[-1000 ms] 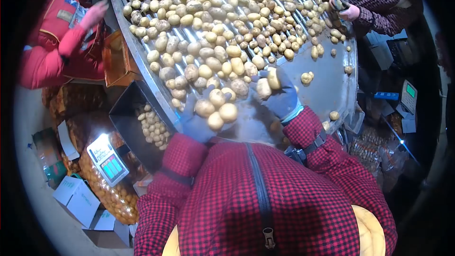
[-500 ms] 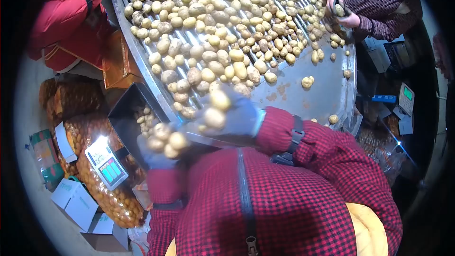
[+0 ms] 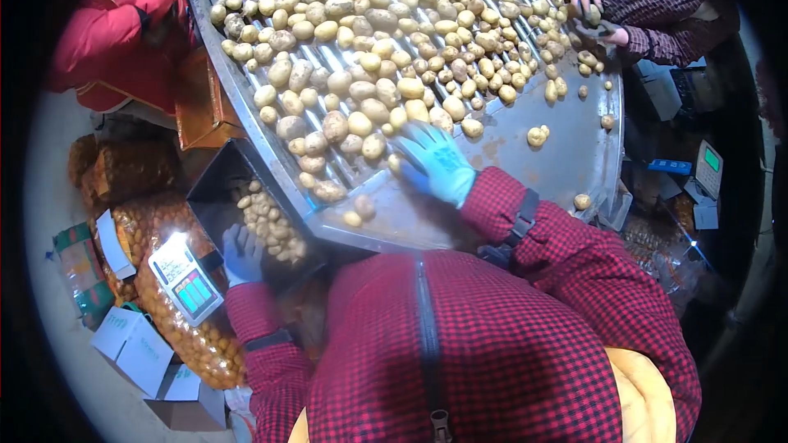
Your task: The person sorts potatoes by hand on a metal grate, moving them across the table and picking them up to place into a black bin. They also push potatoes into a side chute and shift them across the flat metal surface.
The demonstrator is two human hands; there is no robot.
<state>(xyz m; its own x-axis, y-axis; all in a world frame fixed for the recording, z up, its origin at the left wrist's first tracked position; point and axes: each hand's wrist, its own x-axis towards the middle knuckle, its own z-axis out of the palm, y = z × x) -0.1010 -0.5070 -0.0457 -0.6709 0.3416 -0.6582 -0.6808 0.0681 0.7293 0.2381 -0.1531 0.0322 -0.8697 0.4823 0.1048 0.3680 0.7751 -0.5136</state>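
Observation:
My right hand (image 3: 437, 166), in a light blue glove, reaches over the metal sorting table (image 3: 525, 160). Its fingers are spread at the front edge of the potatoes (image 3: 361, 124), and no potato is gripped in it. My left hand (image 3: 243, 254), in a grey-blue glove, is at the near side of a dark bin (image 3: 215, 184), fingers stretched out and holding nothing that I can see. Inside the bin lies a pile of small potatoes (image 3: 267, 221). Two loose potatoes (image 3: 358, 212) rest on the table's near metal strip, between my hands.
A digital scale display (image 3: 186, 283) stands left of the bin, before a net sack of potatoes (image 3: 197, 344). White boxes (image 3: 131, 346) lie lower left. A person in red (image 3: 115, 41) works at the far left; another in a dark patterned sleeve (image 3: 657, 0) handles a potato at the right.
The potatoes in both my hands are gone from them. My left hand has moved left and down beside the bin, which holds more potatoes. My right hand has moved right and up towards the potato bed.

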